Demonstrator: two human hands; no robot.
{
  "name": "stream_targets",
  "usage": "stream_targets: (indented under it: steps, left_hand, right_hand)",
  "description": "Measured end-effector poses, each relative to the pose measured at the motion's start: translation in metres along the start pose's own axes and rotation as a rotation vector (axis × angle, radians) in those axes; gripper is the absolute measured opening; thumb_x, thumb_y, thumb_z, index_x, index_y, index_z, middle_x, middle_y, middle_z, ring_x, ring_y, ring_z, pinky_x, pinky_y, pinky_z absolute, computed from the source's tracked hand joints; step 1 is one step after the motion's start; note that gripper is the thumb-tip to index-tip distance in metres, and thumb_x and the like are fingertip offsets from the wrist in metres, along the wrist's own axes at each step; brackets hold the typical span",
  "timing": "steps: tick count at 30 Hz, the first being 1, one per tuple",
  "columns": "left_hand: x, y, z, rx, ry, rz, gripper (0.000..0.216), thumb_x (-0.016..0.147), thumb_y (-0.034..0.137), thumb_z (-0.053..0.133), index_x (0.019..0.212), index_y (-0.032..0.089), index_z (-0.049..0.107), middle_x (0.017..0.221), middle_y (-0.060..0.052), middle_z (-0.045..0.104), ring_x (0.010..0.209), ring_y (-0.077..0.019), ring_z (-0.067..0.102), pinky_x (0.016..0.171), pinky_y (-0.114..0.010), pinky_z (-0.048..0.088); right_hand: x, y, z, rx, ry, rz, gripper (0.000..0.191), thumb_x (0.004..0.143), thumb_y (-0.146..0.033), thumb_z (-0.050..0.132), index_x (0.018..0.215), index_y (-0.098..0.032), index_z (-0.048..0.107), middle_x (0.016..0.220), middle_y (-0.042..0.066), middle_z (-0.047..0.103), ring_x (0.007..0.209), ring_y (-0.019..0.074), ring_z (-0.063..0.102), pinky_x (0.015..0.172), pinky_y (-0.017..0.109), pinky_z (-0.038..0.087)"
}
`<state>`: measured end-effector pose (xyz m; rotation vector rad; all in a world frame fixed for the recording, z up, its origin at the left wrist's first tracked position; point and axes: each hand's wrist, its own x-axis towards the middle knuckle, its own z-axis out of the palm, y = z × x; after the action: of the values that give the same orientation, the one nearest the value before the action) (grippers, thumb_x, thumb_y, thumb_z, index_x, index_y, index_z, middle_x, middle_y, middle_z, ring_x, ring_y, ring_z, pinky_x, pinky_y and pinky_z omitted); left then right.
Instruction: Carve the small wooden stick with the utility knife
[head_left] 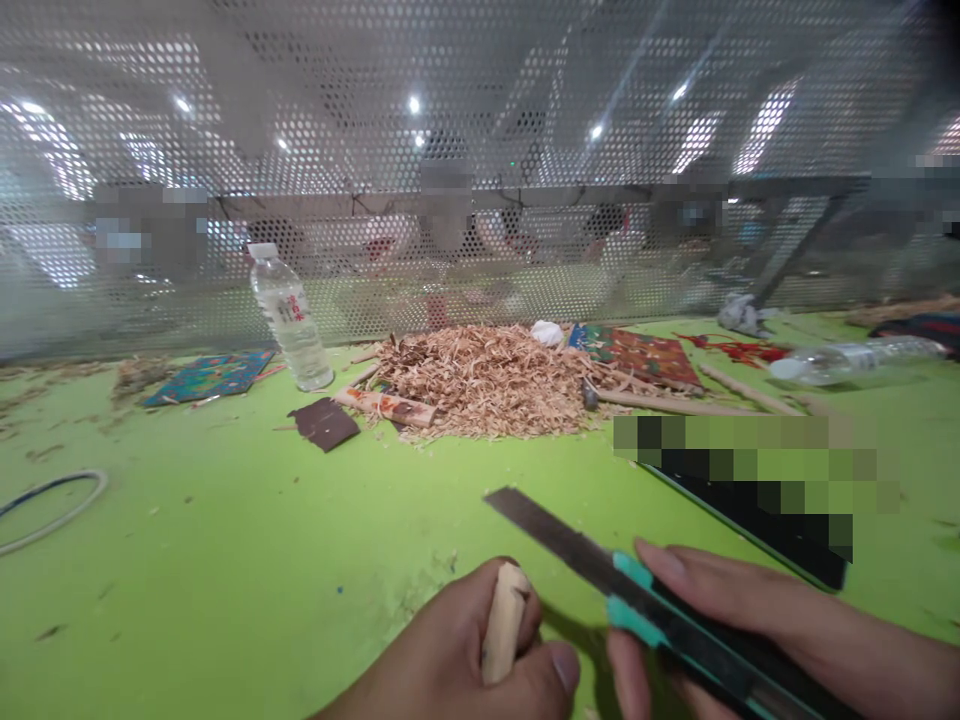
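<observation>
My left hand (469, 640) is closed around a short pale wooden stick (504, 625), whose upper end pokes out past the fingers. Part of the stick is hidden in the fist. To its right, my right hand (735, 610) grips a black and teal utility knife (675, 625). Its long dark blade (551, 530) is extended and points up and left. The blade is apart from the stick, above and to its right. Both hands are over the green tabletop (247, 560).
A heap of wood shavings (495, 380) lies ahead, beside a brown sandpaper piece (325, 424). A water bottle (292, 315) stands left of it; another bottle (855, 357) lies at right. A dark flat device (757, 520) is near my right hand. A perforated screen (480, 230) rises behind.
</observation>
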<state>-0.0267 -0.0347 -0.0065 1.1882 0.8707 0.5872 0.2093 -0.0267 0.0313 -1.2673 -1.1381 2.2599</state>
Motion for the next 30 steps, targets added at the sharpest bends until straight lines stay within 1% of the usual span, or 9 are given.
stream_targets:
  steps: [3, 5, 7, 9, 12, 15, 19, 25, 30]
  left_hand:
    - [-0.002, 0.004, -0.002, 0.043, -0.005, -0.021, 0.051, 0.095, 0.066, 0.071, 0.082, 0.024, 0.045, 0.073, 0.008, 0.035, 0.064, -0.0103, 0.031, 0.058, -0.026, 0.028]
    - [-0.003, 0.008, -0.002, 0.037, -0.022, -0.03, 0.055, 0.092, 0.073, 0.07, 0.085, 0.023, 0.048, 0.072, 0.008, 0.035, 0.062, -0.01, 0.03, 0.057, -0.027, 0.026]
    - [-0.004, 0.011, -0.002, -0.014, -0.068, -0.026, 0.06, 0.088, 0.078, 0.072, 0.085, 0.022, 0.052, 0.07, 0.009, 0.035, 0.061, -0.0093, 0.028, 0.055, -0.026, 0.024]
    - [-0.003, 0.012, -0.002, -0.099, -0.116, -0.008, 0.06, 0.087, 0.077, 0.075, 0.085, 0.022, 0.05, 0.069, 0.01, 0.035, 0.059, -0.0079, 0.027, 0.053, -0.025, 0.023]
    - [0.0, 0.003, -0.002, -0.213, -0.11, 0.001, 0.058, 0.091, 0.075, 0.072, 0.088, 0.025, 0.044, 0.064, 0.012, 0.037, 0.053, -0.0055, 0.028, 0.049, -0.022, 0.025]
    - [0.005, -0.011, -0.001, -0.215, -0.074, 0.006, 0.059, 0.092, 0.079, 0.067, 0.103, 0.025, 0.045, 0.059, 0.012, 0.045, 0.05, -0.0064, 0.037, 0.047, -0.019, 0.029]
    - [0.009, -0.019, 0.002, -0.283, -0.03, -0.048, 0.075, 0.084, 0.084, 0.071, 0.12, 0.028, 0.039, 0.058, 0.014, 0.054, 0.047, -0.007, 0.045, 0.048, -0.017, 0.039]
    - [0.011, -0.022, 0.002, -0.278, -0.014, -0.066, 0.078, 0.08, 0.086, 0.073, 0.119, 0.029, 0.038, 0.065, 0.012, 0.058, 0.051, -0.0084, 0.058, 0.05, -0.016, 0.041]
    - [0.007, -0.013, 0.0, -0.264, -0.066, -0.031, 0.07, 0.084, 0.086, 0.069, 0.113, 0.027, 0.044, 0.06, 0.011, 0.055, 0.048, -0.0077, 0.044, 0.049, -0.019, 0.034]
  right_hand:
    - [0.002, -0.006, -0.001, -0.017, 0.001, -0.016, 0.064, 0.1, -0.075, 0.056, 0.089, -0.016, 0.078, 0.042, -0.007, 0.049, 0.028, 0.0076, 0.036, 0.029, 0.013, 0.029]
    - [0.005, -0.006, -0.002, -0.018, 0.008, -0.025, 0.062, 0.099, -0.074, 0.058, 0.092, -0.016, 0.077, 0.044, -0.007, 0.051, 0.029, 0.0077, 0.039, 0.029, 0.013, 0.03]
    - [0.008, -0.002, -0.004, 0.003, 0.032, -0.037, 0.059, 0.098, -0.073, 0.061, 0.091, -0.017, 0.076, 0.046, -0.007, 0.052, 0.029, 0.0068, 0.04, 0.029, 0.012, 0.031]
    - [0.012, 0.002, -0.006, 0.048, 0.082, -0.067, 0.055, 0.098, -0.071, 0.063, 0.089, -0.018, 0.075, 0.048, -0.008, 0.053, 0.029, 0.0047, 0.039, 0.029, 0.01, 0.032]
    - [0.019, 0.008, -0.012, 0.1, 0.153, -0.099, 0.051, 0.105, -0.065, 0.057, 0.089, -0.019, 0.074, 0.05, -0.008, 0.054, 0.028, 0.003, 0.038, 0.03, 0.009, 0.036]
    - [0.024, 0.01, -0.017, 0.11, 0.163, -0.103, 0.049, 0.109, -0.06, 0.053, 0.095, -0.019, 0.076, 0.05, -0.009, 0.053, 0.028, 0.0034, 0.038, 0.03, 0.01, 0.04]
    - [0.027, 0.011, -0.017, 0.099, 0.152, -0.125, 0.049, 0.106, -0.062, 0.058, 0.096, -0.018, 0.077, 0.051, -0.008, 0.055, 0.028, 0.0027, 0.039, 0.03, 0.009, 0.042]
    - [0.027, 0.012, -0.016, 0.079, 0.145, -0.149, 0.055, 0.099, -0.07, 0.066, 0.094, -0.016, 0.079, 0.049, -0.008, 0.057, 0.027, 0.0017, 0.041, 0.03, 0.009, 0.045]
    - [0.025, 0.013, -0.016, 0.039, 0.121, -0.149, 0.055, 0.098, -0.071, 0.067, 0.091, -0.017, 0.077, 0.047, -0.008, 0.057, 0.026, 0.0026, 0.043, 0.029, 0.009, 0.043]
